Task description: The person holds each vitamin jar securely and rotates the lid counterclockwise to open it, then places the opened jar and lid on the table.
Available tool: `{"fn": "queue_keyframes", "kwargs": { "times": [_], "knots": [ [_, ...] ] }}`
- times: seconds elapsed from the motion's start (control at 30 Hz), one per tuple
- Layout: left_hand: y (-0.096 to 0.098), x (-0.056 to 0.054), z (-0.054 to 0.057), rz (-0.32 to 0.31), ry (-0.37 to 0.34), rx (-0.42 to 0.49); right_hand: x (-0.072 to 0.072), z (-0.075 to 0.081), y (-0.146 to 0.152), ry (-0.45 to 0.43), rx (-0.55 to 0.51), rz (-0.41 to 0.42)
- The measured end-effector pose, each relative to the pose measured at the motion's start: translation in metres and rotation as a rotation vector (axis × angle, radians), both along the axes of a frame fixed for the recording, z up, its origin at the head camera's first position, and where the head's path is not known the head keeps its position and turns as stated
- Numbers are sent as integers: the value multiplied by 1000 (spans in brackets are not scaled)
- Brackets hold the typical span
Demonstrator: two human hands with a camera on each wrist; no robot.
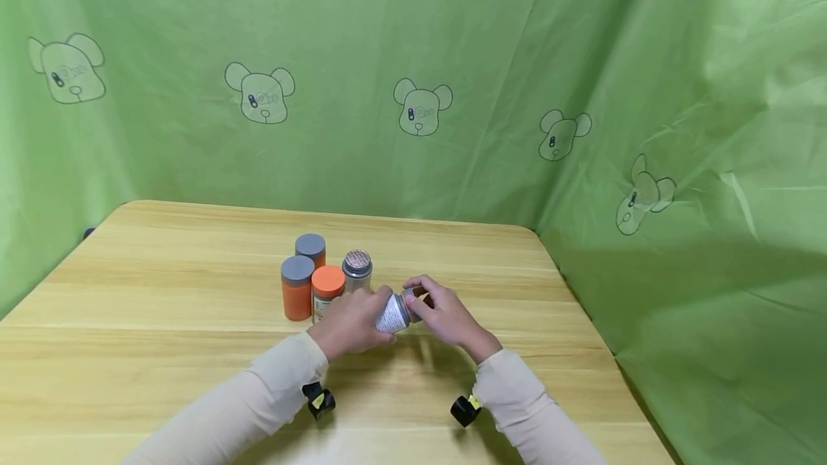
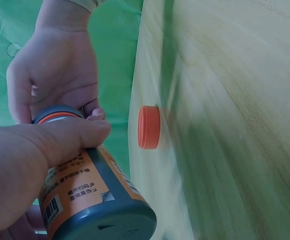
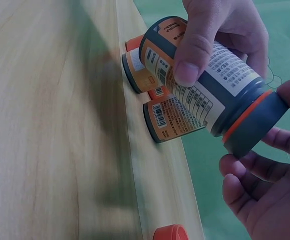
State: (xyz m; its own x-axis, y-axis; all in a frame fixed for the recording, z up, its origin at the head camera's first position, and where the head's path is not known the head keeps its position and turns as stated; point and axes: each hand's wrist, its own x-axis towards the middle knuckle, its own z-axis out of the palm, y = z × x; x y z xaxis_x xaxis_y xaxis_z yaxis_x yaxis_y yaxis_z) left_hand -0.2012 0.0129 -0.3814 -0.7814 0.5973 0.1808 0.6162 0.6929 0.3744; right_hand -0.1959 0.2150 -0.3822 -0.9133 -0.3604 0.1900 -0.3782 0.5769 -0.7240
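My left hand (image 1: 354, 321) grips a dark grey jar (image 3: 230, 70) with an orange and white printed label, tilted above the table. At the jar's mouth is a dark grey lid (image 3: 256, 124), with an orange ring (image 3: 247, 116) showing between lid and body. The fingers and thumb of my right hand (image 1: 449, 314) pinch that lid by its rim. On the table beyond the hands lies a loose orange cap (image 2: 150, 127); the head view hides most or all of it behind the right hand.
Left of the held jar stand two orange jars with grey lids (image 1: 297, 293) (image 1: 311, 246), a jar with an orange lid (image 1: 328, 281), and a lidless jar (image 1: 357, 264) with a foil-like top. A green curtain (image 1: 362, 20) surrounds the wooden table (image 1: 161, 379).
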Motion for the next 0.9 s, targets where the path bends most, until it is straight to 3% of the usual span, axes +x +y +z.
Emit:
{"fn": "queue_keyframes", "kwargs": {
  "times": [0.23,0.6,0.9],
  "knots": [
    [0,0,0,3,9,2,0,1,1,13,-14,52],
    [0,0,1,-6,14,5,1,2,-1,-32,10,-7],
    [1,0,2,-5,15,3,1,4,2,-15,-25,57]
  ]
}}
